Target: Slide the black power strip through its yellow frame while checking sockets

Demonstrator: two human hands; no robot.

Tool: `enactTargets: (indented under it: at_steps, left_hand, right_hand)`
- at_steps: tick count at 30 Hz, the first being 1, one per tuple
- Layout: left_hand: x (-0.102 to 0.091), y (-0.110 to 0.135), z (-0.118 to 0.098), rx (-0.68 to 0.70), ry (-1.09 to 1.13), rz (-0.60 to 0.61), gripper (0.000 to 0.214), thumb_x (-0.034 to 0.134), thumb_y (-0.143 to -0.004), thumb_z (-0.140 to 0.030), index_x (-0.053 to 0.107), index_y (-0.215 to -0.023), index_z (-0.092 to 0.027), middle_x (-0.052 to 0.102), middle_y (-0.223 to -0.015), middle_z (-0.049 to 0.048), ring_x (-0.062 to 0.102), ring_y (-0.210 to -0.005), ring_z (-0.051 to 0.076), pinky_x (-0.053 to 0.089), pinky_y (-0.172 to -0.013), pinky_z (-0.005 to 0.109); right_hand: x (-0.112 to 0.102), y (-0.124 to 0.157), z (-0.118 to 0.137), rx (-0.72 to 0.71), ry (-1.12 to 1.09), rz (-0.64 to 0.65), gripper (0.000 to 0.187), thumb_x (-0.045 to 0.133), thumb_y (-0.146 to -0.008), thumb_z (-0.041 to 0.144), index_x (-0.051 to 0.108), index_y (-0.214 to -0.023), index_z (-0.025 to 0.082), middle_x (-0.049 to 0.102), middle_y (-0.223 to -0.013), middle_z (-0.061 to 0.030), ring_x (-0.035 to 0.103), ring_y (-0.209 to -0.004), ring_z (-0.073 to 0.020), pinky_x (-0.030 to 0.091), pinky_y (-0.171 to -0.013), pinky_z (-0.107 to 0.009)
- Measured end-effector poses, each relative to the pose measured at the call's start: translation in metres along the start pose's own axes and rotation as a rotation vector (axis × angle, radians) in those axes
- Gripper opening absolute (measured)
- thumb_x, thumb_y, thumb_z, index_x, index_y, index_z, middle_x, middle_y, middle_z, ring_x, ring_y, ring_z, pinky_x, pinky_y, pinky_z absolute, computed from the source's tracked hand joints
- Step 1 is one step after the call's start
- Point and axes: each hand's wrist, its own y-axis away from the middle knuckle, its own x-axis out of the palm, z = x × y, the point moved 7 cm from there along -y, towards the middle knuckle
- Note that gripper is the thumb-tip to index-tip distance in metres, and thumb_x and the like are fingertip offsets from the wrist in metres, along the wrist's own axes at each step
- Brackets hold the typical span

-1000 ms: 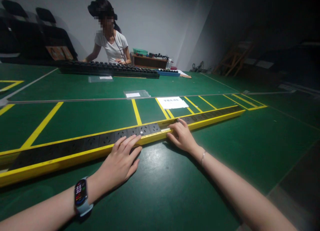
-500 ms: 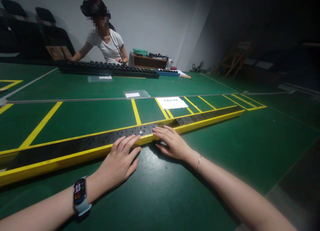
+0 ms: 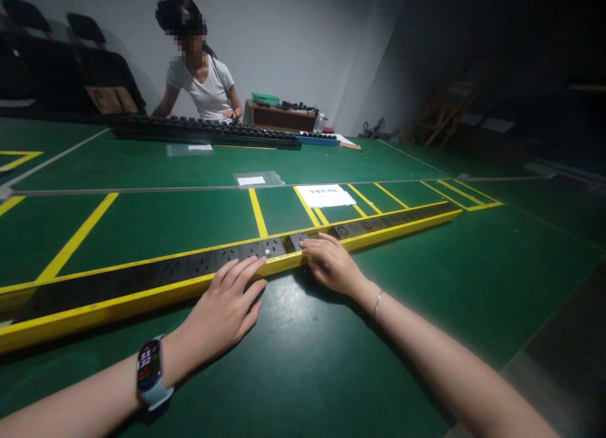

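Observation:
A long yellow channel (image 3: 108, 305) lies slantwise across the green table, filled with black socket modules (image 3: 203, 261). My left hand (image 3: 231, 299), wearing a fitness band, lies over the channel's front wall. Its outstretched fingertips touch the row of modules, and its thumb is spread away. My right hand (image 3: 334, 264) reaches over the same wall, fingertips on a single black socket module (image 3: 298, 241), thumb apart in front of the wall. A dark gap shows in the channel between this module and the left row. More modules (image 3: 379, 221) sit in the channel's right part.
Across the table (image 3: 402, 356), a person in a white top (image 3: 203, 88) sits behind a long dark strip (image 3: 208, 134) with many black pieces. Yellow tape lines, a paper label (image 3: 326, 195) and a plastic bag (image 3: 258, 179) lie beyond the channel. A green basket (image 3: 265, 99) stands farther back.
My right hand has moved a little to the right, and the single socket module has slid with it, widening a gap on its left. My left hand has stayed almost still.

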Motion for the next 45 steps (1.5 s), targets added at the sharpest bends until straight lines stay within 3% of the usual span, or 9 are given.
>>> enactTargets:
  at_steps: [4,9,13,27,45]
  left_hand:
    - [0.000,-0.001,-0.001,-0.011,0.001,-0.012,0.026,0.051,-0.092,-0.030,0.063,-0.111,-0.019,0.043,-0.145,0.0115,0.037,-0.135,0.029,0.025,-0.114,0.049]
    - [-0.001,-0.002,-0.002,-0.014,-0.001,-0.026,0.025,0.049,-0.092,-0.029,0.063,-0.111,-0.019,0.045,-0.144,0.0121,0.037,-0.135,0.029,0.026,-0.113,0.049]
    - [-0.002,-0.003,-0.002,-0.009,-0.006,-0.024,0.026,0.049,-0.093,-0.029,0.063,-0.111,-0.018,0.045,-0.143,0.0126,0.037,-0.134,0.029,0.027,-0.112,0.049]
    - [-0.001,-0.002,-0.002,-0.003,0.000,-0.013,0.026,0.048,-0.094,-0.029,0.063,-0.111,-0.018,0.044,-0.144,0.0125,0.036,-0.135,0.029,0.025,-0.113,0.049]
    - [0.000,-0.002,0.000,-0.014,0.005,-0.010,0.026,0.049,-0.094,-0.031,0.063,-0.112,-0.018,0.043,-0.145,0.0119,0.036,-0.135,0.028,0.025,-0.113,0.049]
  right_hand:
    - [0.000,-0.001,0.006,-0.031,0.010,0.002,0.044,0.057,-0.085,0.017,0.050,-0.128,0.022,0.063,-0.127,-0.0099,0.056,-0.125,-0.0202,0.043,-0.108,-0.046]
    - [0.009,-0.005,0.022,-0.086,0.017,0.116,0.050,0.055,-0.089,0.021,0.042,-0.138,0.021,0.053,-0.140,-0.0106,0.044,-0.136,-0.0197,0.038,-0.113,-0.046]
    - [0.012,-0.007,0.024,-0.059,0.020,0.157,0.052,0.053,-0.092,0.023,0.038,-0.141,0.020,0.053,-0.141,-0.0100,0.045,-0.136,-0.0192,0.034,-0.115,-0.046]
    - [0.004,-0.005,0.010,0.046,0.056,-0.066,0.034,0.056,-0.090,0.019,0.050,-0.124,0.019,0.066,-0.113,-0.0106,0.060,-0.112,-0.0213,0.046,-0.105,-0.046]
    - [-0.006,-0.001,-0.002,0.225,0.265,-0.160,0.022,0.053,-0.093,0.025,0.050,-0.113,0.018,0.065,-0.098,-0.0071,0.059,-0.096,-0.0218,0.039,-0.106,-0.048]
